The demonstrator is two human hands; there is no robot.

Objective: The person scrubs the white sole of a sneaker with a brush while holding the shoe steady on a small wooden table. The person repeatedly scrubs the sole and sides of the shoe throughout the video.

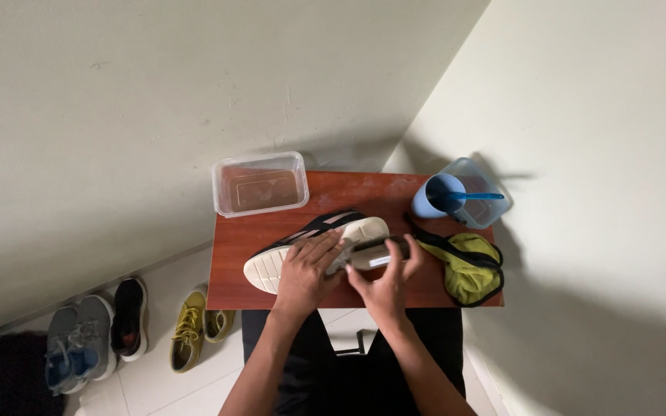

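Note:
A black shoe [325,225] with a cream sole and pink stripes lies on its side on the reddish-brown table [233,277]. My left hand [306,270] presses flat on the shoe's side and holds it down. My right hand [388,281] grips a small brush [375,253] with a pale handle, held against the shoe's heel end. Both forearms reach in from the bottom of the view.
A clear plastic box [260,183] of water stands at the table's back left. A blue cup [441,196] with a blue toothbrush sits by a clear tub at back right. A yellow-green bag [472,266] lies at right. Several shoes [129,320] rest on the floor at left.

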